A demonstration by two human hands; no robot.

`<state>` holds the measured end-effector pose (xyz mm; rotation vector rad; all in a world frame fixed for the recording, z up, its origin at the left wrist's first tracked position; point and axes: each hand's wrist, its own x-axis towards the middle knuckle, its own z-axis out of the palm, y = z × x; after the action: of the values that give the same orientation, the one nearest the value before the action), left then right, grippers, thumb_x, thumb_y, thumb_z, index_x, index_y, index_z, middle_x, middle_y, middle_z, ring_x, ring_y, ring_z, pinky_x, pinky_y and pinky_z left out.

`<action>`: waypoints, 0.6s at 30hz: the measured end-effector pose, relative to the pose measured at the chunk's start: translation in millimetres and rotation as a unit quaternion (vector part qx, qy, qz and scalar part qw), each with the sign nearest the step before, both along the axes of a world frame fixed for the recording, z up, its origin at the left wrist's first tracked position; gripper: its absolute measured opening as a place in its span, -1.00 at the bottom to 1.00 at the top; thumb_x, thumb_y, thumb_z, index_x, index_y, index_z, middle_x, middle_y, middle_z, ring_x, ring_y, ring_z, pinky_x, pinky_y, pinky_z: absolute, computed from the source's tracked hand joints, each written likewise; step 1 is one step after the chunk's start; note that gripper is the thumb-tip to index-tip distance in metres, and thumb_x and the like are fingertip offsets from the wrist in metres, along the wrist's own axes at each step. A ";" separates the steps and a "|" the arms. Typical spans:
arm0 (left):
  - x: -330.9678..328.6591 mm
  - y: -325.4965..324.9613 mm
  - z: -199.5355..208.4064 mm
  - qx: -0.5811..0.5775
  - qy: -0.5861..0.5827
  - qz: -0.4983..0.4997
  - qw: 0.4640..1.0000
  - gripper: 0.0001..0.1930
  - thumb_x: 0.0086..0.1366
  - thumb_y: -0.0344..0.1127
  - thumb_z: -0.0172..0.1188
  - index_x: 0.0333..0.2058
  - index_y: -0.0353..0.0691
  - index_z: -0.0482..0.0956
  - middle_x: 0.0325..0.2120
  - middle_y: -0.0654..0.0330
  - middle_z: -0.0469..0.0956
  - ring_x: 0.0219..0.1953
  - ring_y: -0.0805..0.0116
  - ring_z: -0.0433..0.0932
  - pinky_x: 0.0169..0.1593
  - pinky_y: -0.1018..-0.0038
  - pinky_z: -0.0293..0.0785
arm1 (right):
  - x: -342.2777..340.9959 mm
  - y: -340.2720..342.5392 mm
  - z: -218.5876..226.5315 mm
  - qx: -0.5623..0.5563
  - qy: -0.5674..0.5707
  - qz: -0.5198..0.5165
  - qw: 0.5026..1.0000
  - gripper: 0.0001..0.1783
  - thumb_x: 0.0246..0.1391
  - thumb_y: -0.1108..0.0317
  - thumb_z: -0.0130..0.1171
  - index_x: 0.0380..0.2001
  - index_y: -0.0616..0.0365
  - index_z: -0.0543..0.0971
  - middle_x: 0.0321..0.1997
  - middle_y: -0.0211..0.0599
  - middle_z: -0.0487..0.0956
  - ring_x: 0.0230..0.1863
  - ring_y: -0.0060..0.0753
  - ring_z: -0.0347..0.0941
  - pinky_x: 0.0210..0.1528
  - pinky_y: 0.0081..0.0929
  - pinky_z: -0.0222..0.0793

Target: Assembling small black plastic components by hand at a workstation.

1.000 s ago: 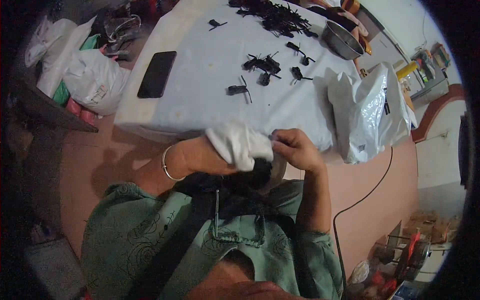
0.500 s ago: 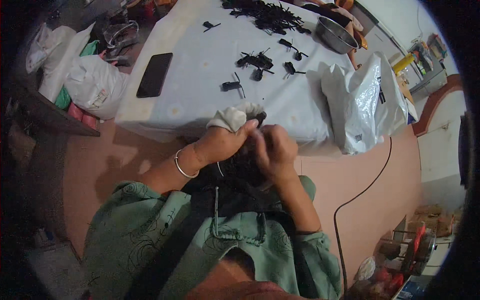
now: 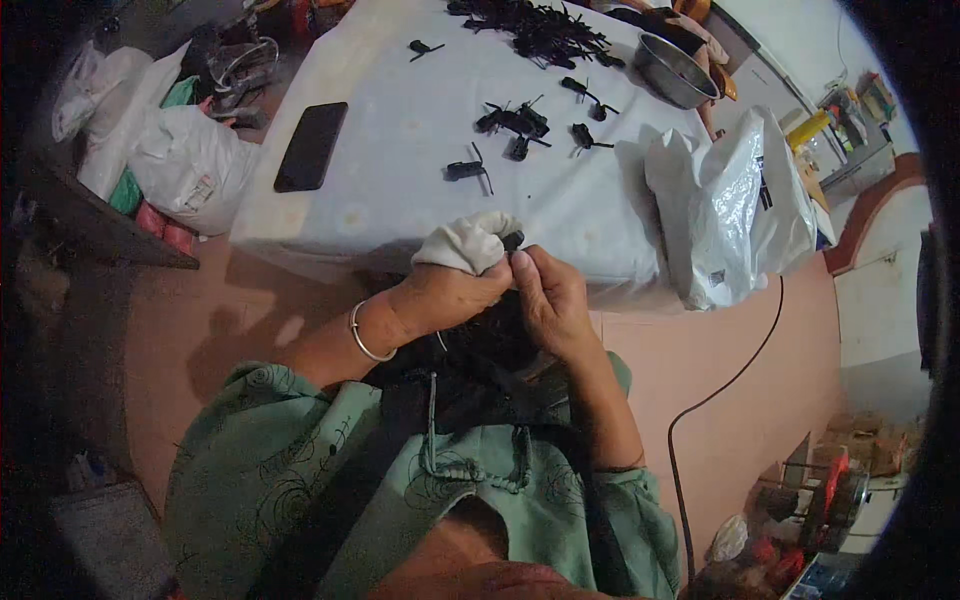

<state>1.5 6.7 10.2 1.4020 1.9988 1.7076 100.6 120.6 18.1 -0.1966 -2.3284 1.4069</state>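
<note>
Just over the near table edge, my left hand [image 3: 452,296] is closed, with a white cloth or glove [image 3: 465,244] about its fingers. A small black plastic piece [image 3: 513,241] pokes out of the white fabric. My right hand [image 3: 556,302] pinches at that piece with thumb and forefinger, the two hands almost touching. Most of the piece is hidden by fingers and fabric. Beyond my hands, a similar black part with thin prongs [image 3: 466,171] lies on the table, and a small cluster of such parts [image 3: 520,120] lies farther back.
A white cloth covers the table [image 3: 385,180]. On it are a dark phone [image 3: 311,147], a large heap of black parts [image 3: 545,32], a metal bowl [image 3: 675,72] and a white plastic bag [image 3: 715,210]. Stuffed bags [image 3: 195,165] stand left; a black cable [image 3: 715,395] crosses the floor.
My right fingers, blurred and curled before, now pinch the black piece with the thumb pointing up. The white fabric on my left hand has shifted and shows more of itself.
</note>
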 end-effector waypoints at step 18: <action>-21.5 5.2 -22.0 0.077 0.062 0.046 0.994 -0.68 0.10 -0.41 0.05 -0.14 -0.30 0.33 -0.43 0.08 0.43 -0.36 0.31 0.44 -0.29 0.42 0.37 | -9.8 10.8 -25.0 -0.105 0.060 -0.039 0.992 -0.82 0.09 0.35 -0.01 -0.36 0.27 0.46 -0.56 -0.52 0.41 -0.50 -0.69 0.26 -0.41 -0.73 0.23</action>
<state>-20.0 11.9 -11.8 1.5220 2.0631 1.8948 90.8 131.5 -6.9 -0.2536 -2.0532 1.5794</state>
